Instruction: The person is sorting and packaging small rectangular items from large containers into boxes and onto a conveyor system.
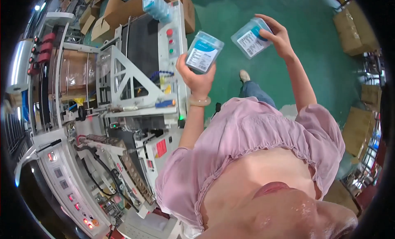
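My left hand (196, 77) is closed round the lower part of a clear plastic box (203, 54) with a blue and white label, held up beside the machine's button panel. To its right, my right hand (279, 36) grips a second clear plastic box (250, 38), tilted, its blue and white label showing. The fingers of that hand lie over the box's right side. The two boxes are apart, both above the green floor. What is inside them I cannot make out.
At left stands a large white packing machine (138, 89) with a dark conveyor belt (144, 37). Several similar clear boxes (157, 8) sit at the belt's far end, by an open carton (111, 12). Brown cartons (356, 28) line the right side of the green floor (222, 17).
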Demonstrator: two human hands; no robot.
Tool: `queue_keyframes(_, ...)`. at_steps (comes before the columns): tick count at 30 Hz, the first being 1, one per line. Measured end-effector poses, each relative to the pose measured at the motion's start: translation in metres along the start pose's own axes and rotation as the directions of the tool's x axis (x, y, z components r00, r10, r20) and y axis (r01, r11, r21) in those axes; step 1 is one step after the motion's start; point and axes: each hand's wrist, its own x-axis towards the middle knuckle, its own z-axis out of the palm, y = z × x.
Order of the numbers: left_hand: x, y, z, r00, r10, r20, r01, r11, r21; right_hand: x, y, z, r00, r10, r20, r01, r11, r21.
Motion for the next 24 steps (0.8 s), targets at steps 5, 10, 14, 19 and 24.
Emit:
queue_keyframes(5,0.053,-0.023,0.056,0.963,-0.259,-0.076,0.259,0.966,-0.013,0.157,0.012,-0.014,0.966,0.046,0.255,-0.069,0.994,0.083)
queue_keyframes(10,0.107,-0.045,0.061,0.899,-0.361,-0.246,0.354,0.932,-0.075,0.297,0.027,0.030,0.873,0.052,0.485,-0.181,0.957,0.225)
queue_keyframes(14,0.130,-0.084,0.044,0.742,-0.475,-0.473,0.454,0.875,-0.168,0.391,0.073,0.091,0.732,0.080,0.676,-0.398,0.856,0.329)
queue_keyframes(19,0.137,-0.138,0.042,0.490,-0.428,-0.760,0.449,0.871,-0.201,0.506,0.089,0.165,0.678,0.222,0.701,-0.681,0.550,0.484)
queue_keyframes(24,0.156,-0.146,0.069,0.160,-0.549,-0.821,0.206,0.832,-0.516,0.588,0.083,0.253,0.455,0.076,0.887,-0.774,0.527,0.352)
